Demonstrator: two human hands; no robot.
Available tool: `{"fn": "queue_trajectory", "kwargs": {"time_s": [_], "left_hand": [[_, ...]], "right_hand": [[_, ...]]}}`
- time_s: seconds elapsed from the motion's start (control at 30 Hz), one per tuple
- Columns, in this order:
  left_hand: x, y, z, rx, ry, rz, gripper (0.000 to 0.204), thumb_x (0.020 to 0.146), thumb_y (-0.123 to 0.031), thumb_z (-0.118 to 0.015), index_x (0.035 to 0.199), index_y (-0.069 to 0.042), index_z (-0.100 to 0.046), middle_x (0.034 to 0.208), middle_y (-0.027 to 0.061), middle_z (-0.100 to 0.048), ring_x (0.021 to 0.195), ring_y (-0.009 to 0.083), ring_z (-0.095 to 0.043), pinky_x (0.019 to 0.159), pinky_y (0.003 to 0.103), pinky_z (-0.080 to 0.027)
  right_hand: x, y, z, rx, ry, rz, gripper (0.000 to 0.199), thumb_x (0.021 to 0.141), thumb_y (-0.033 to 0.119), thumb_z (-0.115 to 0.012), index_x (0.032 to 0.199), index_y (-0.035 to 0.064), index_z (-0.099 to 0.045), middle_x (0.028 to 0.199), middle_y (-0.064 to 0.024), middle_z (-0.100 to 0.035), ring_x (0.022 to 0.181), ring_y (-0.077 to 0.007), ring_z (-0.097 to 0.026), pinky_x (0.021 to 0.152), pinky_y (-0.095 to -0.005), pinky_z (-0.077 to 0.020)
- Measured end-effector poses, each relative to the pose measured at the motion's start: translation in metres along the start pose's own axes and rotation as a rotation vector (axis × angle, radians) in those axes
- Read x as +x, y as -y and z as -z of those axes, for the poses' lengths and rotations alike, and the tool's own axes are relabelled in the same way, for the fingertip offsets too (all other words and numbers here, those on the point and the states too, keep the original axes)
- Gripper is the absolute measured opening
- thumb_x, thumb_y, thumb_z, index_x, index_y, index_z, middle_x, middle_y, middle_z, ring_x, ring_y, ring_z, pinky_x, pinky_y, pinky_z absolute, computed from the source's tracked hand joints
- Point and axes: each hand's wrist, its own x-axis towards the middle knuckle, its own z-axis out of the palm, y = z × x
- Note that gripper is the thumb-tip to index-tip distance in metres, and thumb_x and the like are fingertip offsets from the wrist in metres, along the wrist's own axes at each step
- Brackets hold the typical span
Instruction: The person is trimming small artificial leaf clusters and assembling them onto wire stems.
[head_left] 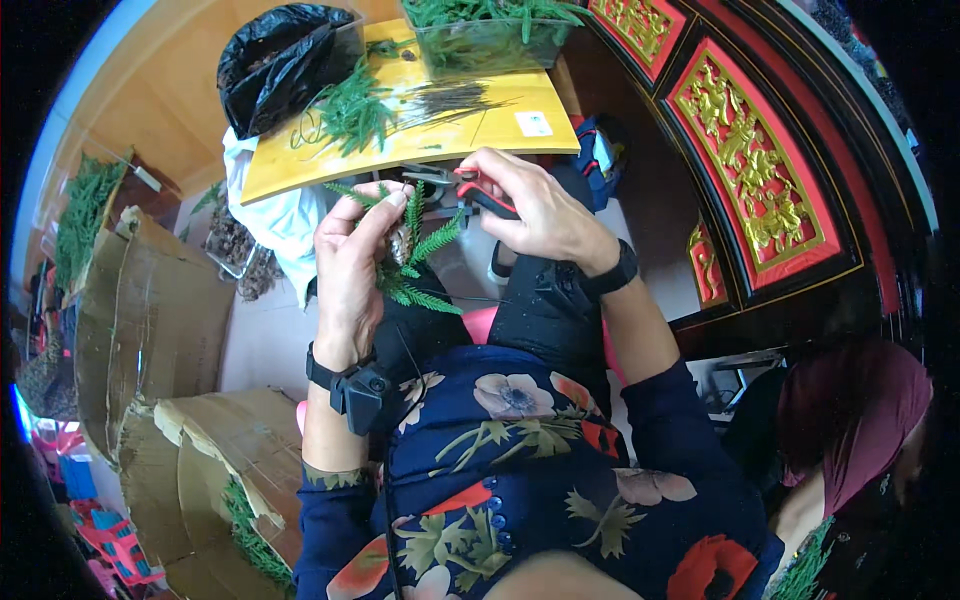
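Between the thumb and fingers of my left hand (348, 255) is a green artificial pine sprig (436, 240), its needled branches fanned out to the right. A brown pine cone (402, 244) sits among the branches, close to my thumb. My right hand (540, 208) is closed round a pair of pliers (485, 200) with red and black handles. The metal jaws point left, toward the top of the sprig by my left fingertips. Whether the jaws touch anything there is too small to tell. Both hands are above my lap, just in front of the table edge.
On the yellow tabletop (290, 170) lie loose pine sprigs (352, 112) and thin dark wires (450, 102). Behind them stand a clear bin (490, 48) of greenery and a black plastic bag (270, 75). Cardboard boxes (160, 310) flank my left; a person in maroon (860, 410) is at right.
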Motion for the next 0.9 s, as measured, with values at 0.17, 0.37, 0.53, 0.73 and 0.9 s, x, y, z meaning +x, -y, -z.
{"fn": "queue_trajectory", "kwargs": {"time_s": [0.17, 0.37, 0.53, 0.73, 0.9], "left_hand": [[0.0018, -0.0084, -0.0028, 0.015, 0.039, -0.02, 0.01, 0.085, -0.009, -0.064, 0.094, -0.003, -0.065, 0.081, -0.0004, -0.064, 0.065, 0.0028, -0.053, 0.058, 0.016, -0.04], [-0.0013, -0.0076, 0.004, 0.024, 0.069, -0.05, 0.01, 0.085, -0.007, -0.062, 0.094, -0.004, -0.064, 0.084, 0.0003, -0.064, 0.069, 0.0048, -0.056, 0.061, 0.017, -0.043], [-0.0014, -0.0046, 0.0034, 0.03, 0.119, -0.047, 0.009, 0.085, -0.005, -0.062, 0.094, -0.004, -0.062, 0.086, 0.0008, -0.065, 0.072, 0.0054, -0.057, 0.064, 0.018, -0.045], [-0.0022, -0.0074, -0.0004, 0.063, 0.117, -0.015, 0.01, 0.086, -0.005, -0.062, 0.095, -0.005, -0.062, 0.087, 0.0013, -0.065, 0.073, 0.0059, -0.058, 0.065, 0.019, -0.046], [0.0007, -0.006, -0.0002, 0.059, 0.145, 0.053, 0.011, 0.086, -0.005, -0.062, 0.097, -0.005, -0.062, 0.089, 0.0017, -0.065, 0.074, 0.006, -0.058, 0.065, 0.019, -0.045]], "right_hand": [[0.0005, 0.0018, 0.0006, -0.117, -0.03, 0.083, 0.041, 0.069, 0.005, -0.061, 0.109, 0.0017, -0.051, 0.096, -0.0129, -0.055, 0.08, -0.022, -0.058, 0.073, -0.0317, -0.0478], [0.0018, 0.0031, -0.001, -0.165, -0.055, 0.11, 0.04, 0.068, 0.004, -0.061, 0.107, 0.0016, -0.052, 0.094, -0.0123, -0.055, 0.079, -0.0227, -0.057, 0.074, -0.0325, -0.049], [0.002, 0.0021, 0.0004, -0.132, -0.056, 0.148, 0.039, 0.067, 0.005, -0.062, 0.105, 0.0012, -0.053, 0.091, -0.0114, -0.055, 0.076, -0.0221, -0.056, 0.071, -0.0316, -0.0484], [0.0029, 0.0024, 0.0039, -0.102, -0.023, 0.128, 0.033, 0.067, 0.005, -0.063, 0.098, 0.0009, -0.055, 0.08, -0.0109, -0.055, 0.067, -0.023, -0.055, 0.064, -0.0318, -0.0462], [-0.0009, -0.0019, 0.0046, -0.117, -0.056, 0.107, 0.027, 0.067, 0.005, -0.063, 0.092, 0.0005, -0.055, 0.075, -0.0153, -0.057, 0.066, -0.0294, -0.058, 0.062, -0.0325, -0.046]]}}
